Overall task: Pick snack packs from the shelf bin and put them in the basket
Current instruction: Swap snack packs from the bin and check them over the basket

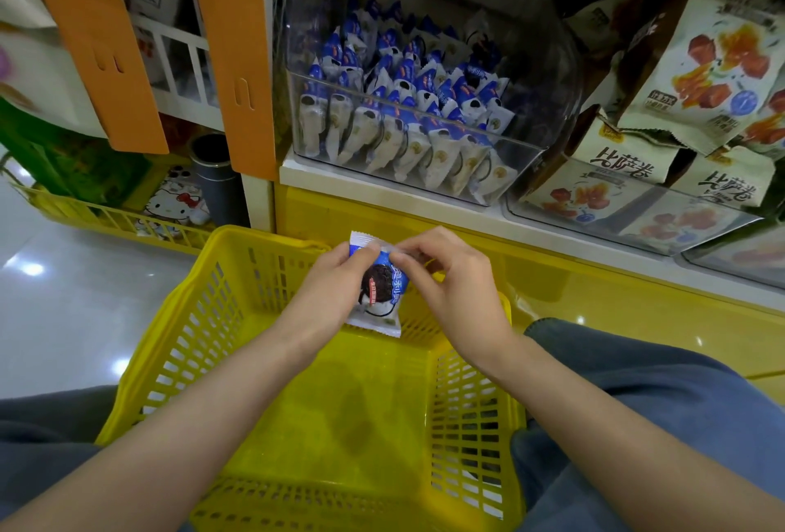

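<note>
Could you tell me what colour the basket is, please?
The basket is yellow; head view.

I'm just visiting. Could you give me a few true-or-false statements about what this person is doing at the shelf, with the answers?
1. The left hand and the right hand both hold one snack pack. True.
2. The snack pack lies on the floor of the basket. False: the hands hold it up over the basket.
3. The basket is red. False: it is yellow.
4. The clear shelf bin holds many blue-and-white packs. True.
</note>
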`<state>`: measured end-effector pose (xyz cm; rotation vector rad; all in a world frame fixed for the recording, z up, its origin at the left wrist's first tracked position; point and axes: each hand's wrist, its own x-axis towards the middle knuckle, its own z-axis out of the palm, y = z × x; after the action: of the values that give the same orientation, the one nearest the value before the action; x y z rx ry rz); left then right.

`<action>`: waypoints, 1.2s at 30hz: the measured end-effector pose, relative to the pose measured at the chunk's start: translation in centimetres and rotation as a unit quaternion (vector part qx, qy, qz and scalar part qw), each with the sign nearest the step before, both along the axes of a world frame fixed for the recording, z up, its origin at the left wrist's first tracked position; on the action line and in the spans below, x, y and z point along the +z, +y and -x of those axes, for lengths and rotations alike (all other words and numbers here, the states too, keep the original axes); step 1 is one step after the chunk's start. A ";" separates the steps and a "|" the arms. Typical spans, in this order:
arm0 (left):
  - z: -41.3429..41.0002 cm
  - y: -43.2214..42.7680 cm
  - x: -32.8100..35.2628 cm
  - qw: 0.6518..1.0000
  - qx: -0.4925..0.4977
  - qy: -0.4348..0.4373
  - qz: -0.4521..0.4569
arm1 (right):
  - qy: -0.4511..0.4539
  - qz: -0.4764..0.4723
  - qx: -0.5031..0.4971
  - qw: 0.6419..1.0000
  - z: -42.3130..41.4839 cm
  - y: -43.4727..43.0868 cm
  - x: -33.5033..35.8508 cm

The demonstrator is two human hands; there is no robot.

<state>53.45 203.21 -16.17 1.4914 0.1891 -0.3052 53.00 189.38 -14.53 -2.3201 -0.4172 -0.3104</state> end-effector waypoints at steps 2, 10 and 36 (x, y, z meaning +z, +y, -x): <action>-0.2 0.1 0.0 0.999 0.002 0.035 0.022 | -0.053 0.061 0.023 0.996 0.0 0.0 0.1; -0.9 0.4 0.4 0.983 0.108 0.068 0.135 | 0.220 -0.126 -0.021 0.967 0.2 2.0 -0.5; -3.7 5.3 4.9 0.977 0.129 -0.124 0.112 | -0.055 0.086 -0.053 0.993 -17.2 2.9 10.8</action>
<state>57.20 208.54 -11.31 1.2502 0.1409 0.0689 70.24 192.31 -3.71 -2.5067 -0.3884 -0.4721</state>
